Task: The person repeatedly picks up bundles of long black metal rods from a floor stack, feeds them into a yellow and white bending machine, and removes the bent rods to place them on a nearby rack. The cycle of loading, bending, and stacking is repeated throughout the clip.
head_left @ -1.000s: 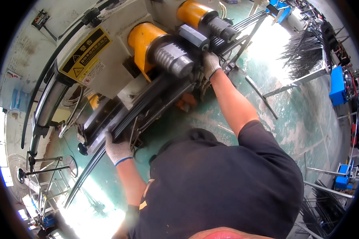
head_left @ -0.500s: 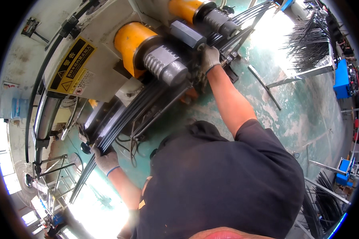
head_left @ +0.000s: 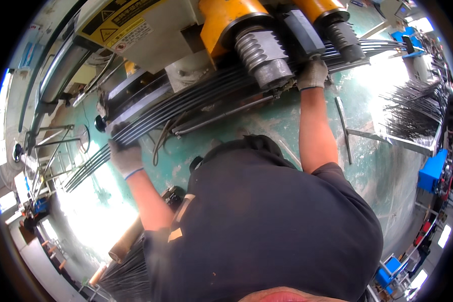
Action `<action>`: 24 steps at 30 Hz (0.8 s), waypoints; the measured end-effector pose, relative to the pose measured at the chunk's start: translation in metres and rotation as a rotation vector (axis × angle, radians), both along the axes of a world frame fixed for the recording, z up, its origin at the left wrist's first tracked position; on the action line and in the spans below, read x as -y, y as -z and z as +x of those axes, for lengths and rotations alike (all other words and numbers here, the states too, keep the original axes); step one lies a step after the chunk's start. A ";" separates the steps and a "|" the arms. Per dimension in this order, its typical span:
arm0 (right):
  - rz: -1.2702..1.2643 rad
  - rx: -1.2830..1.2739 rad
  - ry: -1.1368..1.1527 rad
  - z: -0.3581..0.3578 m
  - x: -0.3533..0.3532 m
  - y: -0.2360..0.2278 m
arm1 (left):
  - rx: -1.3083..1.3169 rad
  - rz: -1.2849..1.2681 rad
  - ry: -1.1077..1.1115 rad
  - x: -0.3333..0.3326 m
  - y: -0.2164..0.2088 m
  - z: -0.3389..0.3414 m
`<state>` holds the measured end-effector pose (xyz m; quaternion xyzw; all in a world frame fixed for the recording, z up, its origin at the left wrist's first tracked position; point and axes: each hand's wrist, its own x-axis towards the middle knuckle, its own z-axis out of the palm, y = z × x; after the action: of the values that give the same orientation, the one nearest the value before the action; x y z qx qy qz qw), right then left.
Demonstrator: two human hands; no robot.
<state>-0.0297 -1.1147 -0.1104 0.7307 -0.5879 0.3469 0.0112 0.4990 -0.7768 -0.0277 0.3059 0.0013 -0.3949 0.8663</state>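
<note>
A bundle of long, thin black metal rods (head_left: 173, 106) runs slantwise from lower left to upper right, through a machine. My left hand (head_left: 127, 158), in a pale work glove with a blue cuff edge, grips the bundle near its left end, fingers wrapped round the rods. On the right, my gloved right hand (head_left: 313, 75) reaches up against the underside of a dark grey block (head_left: 303, 34), where the rods pass. Its fingers are hidden there. Beside that block, a grey ribbed metal cylinder (head_left: 263, 54) juts from a yellow housing (head_left: 231, 19), left of my right hand.
A second ribbed cylinder (head_left: 344, 40) stands to the right of the block. A yellow and black warning label (head_left: 121, 22) marks the machine body. At right, a metal rack (head_left: 407, 143) bears many dark rods. A brown roll (head_left: 126, 239) lies at lower left.
My view has turned and shifted, so the machine and rods now lie flatter and farther right. Both hands stay at about the same places on the rods and by the block.
</note>
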 end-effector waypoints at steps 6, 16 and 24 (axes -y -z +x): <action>0.069 -0.248 0.108 0.021 -0.025 -0.045 | 0.084 0.031 0.011 0.000 0.012 0.009; 0.084 -0.359 0.083 0.020 -0.029 -0.036 | -0.053 0.141 -0.069 0.045 -0.002 -0.079; -0.256 0.104 0.038 -0.009 -0.031 0.026 | -0.134 -0.050 0.206 0.036 -0.005 -0.088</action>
<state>-0.0390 -1.0833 -0.1362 0.6931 -0.5523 0.4561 0.0805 0.4105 -0.8128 -0.0230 0.2557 0.0180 -0.5014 0.8264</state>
